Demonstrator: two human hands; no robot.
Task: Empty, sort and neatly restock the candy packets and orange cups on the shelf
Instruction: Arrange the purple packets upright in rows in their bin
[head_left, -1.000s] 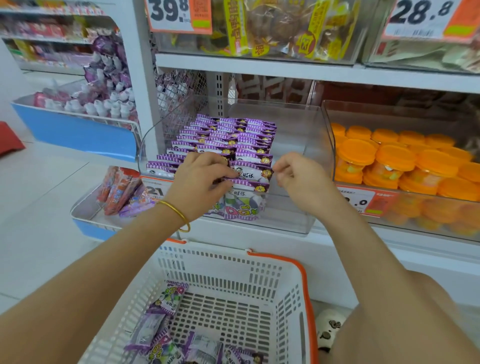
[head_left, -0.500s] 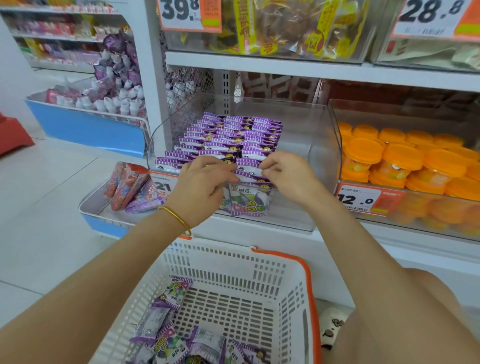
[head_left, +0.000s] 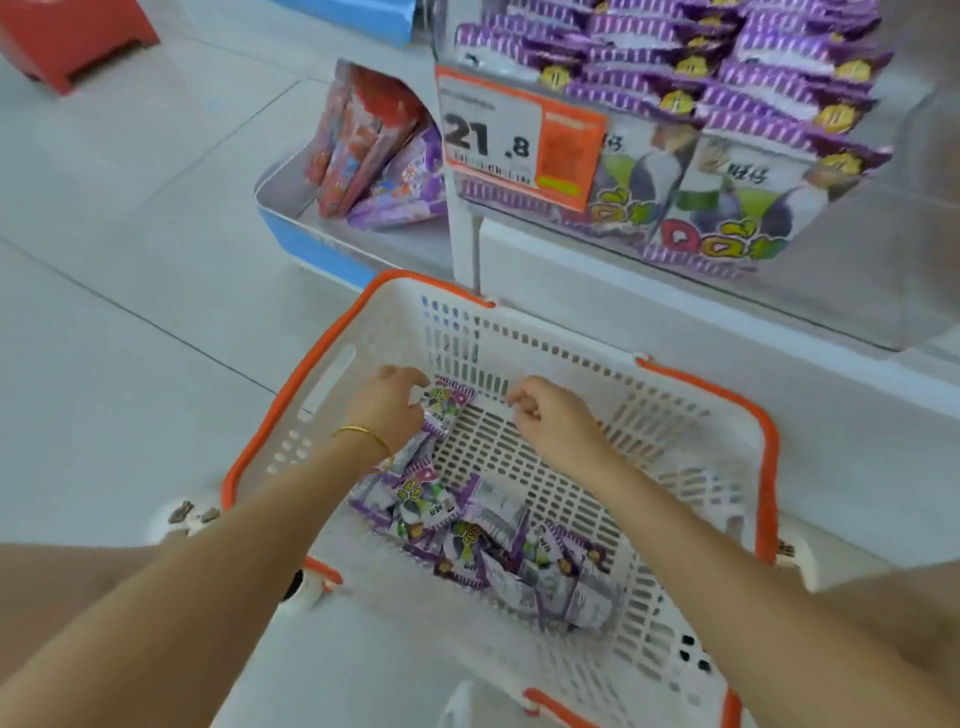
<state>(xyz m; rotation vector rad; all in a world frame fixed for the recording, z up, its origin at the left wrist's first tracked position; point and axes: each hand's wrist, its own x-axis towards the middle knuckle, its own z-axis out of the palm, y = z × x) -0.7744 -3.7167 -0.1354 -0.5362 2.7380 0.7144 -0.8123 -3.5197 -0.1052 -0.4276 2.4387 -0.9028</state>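
Both hands are coming down from the shelf bin (head_left: 852, 280) into the basket (head_left: 768, 457) since a half-second ago. My left hand (head_left: 389, 410) is gripping candy packets (head_left: 442, 408) near the basket's far left corner. My right hand (head_left: 550, 421) is curling beside it; I cannot tell whether it is holding anything. A loose pile (head_left: 483, 540) is lying toward the near edge. The bin is looking nearly full, so I judge emptying is barely starting.

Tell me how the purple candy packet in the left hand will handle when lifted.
Probably floppy: the candy packet looks creased where the left hand pinches it. Likely light, since a few fingers carry it. Its shiny wrapper may slip in a loose grip.
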